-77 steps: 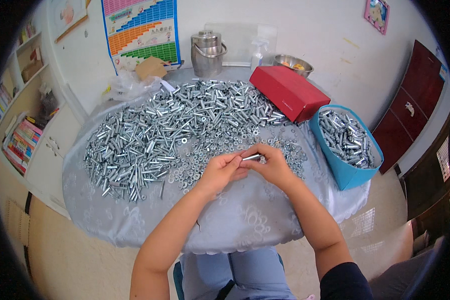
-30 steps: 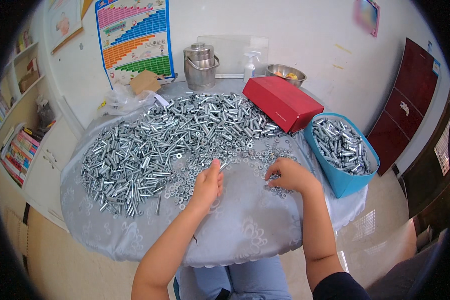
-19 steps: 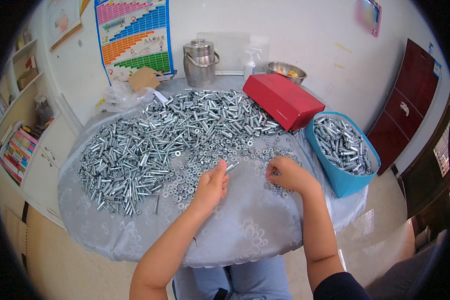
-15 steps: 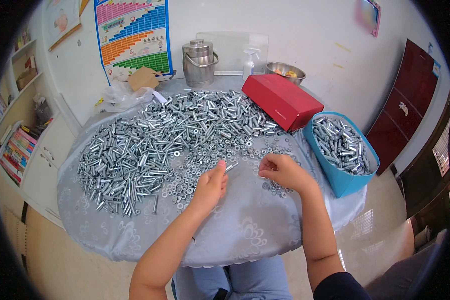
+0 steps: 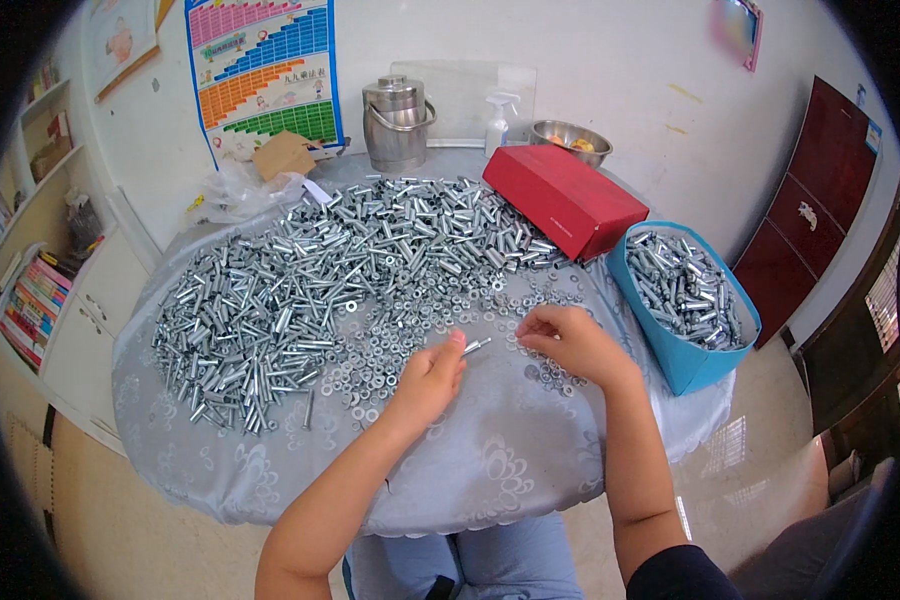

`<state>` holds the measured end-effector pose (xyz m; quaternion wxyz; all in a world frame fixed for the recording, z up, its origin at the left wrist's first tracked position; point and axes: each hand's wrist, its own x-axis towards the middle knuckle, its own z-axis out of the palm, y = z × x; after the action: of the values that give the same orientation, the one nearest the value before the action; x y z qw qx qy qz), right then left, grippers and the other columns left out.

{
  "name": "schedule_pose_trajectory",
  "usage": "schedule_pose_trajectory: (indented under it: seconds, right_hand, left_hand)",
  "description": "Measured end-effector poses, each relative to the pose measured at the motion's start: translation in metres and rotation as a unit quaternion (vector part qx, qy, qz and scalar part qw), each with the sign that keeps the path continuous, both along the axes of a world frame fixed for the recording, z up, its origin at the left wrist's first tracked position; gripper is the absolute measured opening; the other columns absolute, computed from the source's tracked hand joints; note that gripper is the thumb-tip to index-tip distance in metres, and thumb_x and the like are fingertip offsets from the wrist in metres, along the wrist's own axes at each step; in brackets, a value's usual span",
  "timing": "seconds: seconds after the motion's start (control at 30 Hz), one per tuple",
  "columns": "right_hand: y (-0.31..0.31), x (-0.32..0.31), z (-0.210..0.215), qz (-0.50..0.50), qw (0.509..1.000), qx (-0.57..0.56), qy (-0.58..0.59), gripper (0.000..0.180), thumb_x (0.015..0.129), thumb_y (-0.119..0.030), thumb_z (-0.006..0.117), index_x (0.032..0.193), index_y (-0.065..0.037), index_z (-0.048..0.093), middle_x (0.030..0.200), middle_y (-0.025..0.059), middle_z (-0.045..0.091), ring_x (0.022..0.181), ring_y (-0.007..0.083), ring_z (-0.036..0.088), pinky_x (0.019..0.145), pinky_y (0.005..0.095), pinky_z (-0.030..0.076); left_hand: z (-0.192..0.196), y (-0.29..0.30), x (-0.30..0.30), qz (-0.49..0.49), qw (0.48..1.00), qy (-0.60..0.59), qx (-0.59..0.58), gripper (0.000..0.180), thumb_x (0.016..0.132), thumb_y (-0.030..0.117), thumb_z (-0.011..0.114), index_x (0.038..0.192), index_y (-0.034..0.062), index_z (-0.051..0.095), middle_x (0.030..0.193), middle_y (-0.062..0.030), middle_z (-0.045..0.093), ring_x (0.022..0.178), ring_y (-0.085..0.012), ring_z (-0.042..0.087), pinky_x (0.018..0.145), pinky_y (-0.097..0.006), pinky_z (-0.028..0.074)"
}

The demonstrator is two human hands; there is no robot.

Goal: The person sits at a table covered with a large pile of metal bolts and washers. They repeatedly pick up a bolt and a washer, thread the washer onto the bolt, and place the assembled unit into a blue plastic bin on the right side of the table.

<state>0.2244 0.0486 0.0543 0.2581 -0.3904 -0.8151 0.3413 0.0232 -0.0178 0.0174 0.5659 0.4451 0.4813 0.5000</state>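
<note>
Fingers of the left hand [image 5: 432,380] are closing around a slim metal rod [image 5: 479,346], its bare end pointing right and slightly far, with the thumb lying along the top. Fingers of the right hand [image 5: 574,345] are curling just right of that end, apart from it; whether they are pinching a small part or meeting on nothing, I cannot tell. Both hands are hovering over the near-middle of the silvery tablecloth [image 5: 490,440].

Near the right hand, a scatter of small rings [image 5: 558,380] is lying on the cloth, and more loose nuts and washers [image 5: 370,365] are spreading left of the left hand. Farther left, a big heap of metal pieces [image 5: 260,310] is covering the cloth. At the right, a blue bin [image 5: 692,370] is holding similar pieces, with a red box [image 5: 567,203] sitting just beyond it.

Handling the rod well probably means gripping it back from its tip, keeping it from rolling, and pinching any ring singly by its rim.
</note>
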Motion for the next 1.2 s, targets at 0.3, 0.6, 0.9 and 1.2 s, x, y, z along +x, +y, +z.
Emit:
schedule_pose_trajectory:
  seconds: [0.3, 0.6, 0.9, 1.2]
  right_hand:
    - [-0.015, -0.026, 0.002, 0.065, 0.968, -0.150, 0.192, 0.013, 0.078, -0.002, 0.062, 0.090, 0.001, 0.059, 0.083, 0.0044, 0.061, 0.079, 0.0101, 0.059, 0.072, 0.0223, 0.047]
    - [-0.013, -0.028, 0.002, 0.066, 0.946, -0.183, 0.258, 0.015, 0.079, -0.004, 0.062, 0.092, 0.001, 0.058, 0.082, 0.0040, 0.061, 0.081, 0.0115, 0.059, 0.069, 0.0238, 0.046]
    - [-0.012, -0.029, 0.004, 0.062, 0.923, -0.250, 0.287, 0.016, 0.079, -0.009, 0.063, 0.091, -0.001, 0.058, 0.080, 0.0036, 0.060, 0.073, 0.0117, 0.057, 0.065, 0.0247, 0.045]
    - [-0.013, -0.034, -0.008, 0.061, 0.943, -0.185, 0.269, 0.017, 0.081, -0.012, 0.062, 0.093, -0.001, 0.059, 0.082, 0.0021, 0.059, 0.074, 0.0089, 0.054, 0.066, 0.0231, 0.044]
  left_hand:
    - [0.002, -0.002, -0.002, -0.022, 0.999, -0.032, 0.013, 0.045, 0.089, 0.046, 0.043, 0.061, 0.0124, 0.035, 0.057, 0.0044, 0.031, 0.046, -0.0068, 0.030, 0.043, -0.022, 0.027]
    - [0.006, -0.002, -0.004, -0.032, 0.999, -0.023, 0.024, 0.046, 0.090, 0.045, 0.041, 0.061, 0.0095, 0.039, 0.058, 0.0037, 0.036, 0.047, -0.0047, 0.031, 0.042, -0.021, 0.026]
    - [0.011, -0.005, -0.004, -0.075, 0.996, -0.039, 0.029, 0.043, 0.090, 0.043, 0.043, 0.062, 0.0105, 0.037, 0.060, 0.0036, 0.035, 0.048, -0.0051, 0.029, 0.043, -0.022, 0.026]
    - [0.010, -0.003, -0.006, -0.044, 0.997, -0.060, -0.006, 0.046, 0.090, 0.045, 0.042, 0.058, 0.0128, 0.034, 0.054, 0.0059, 0.029, 0.045, -0.0060, 0.027, 0.042, -0.022, 0.025]
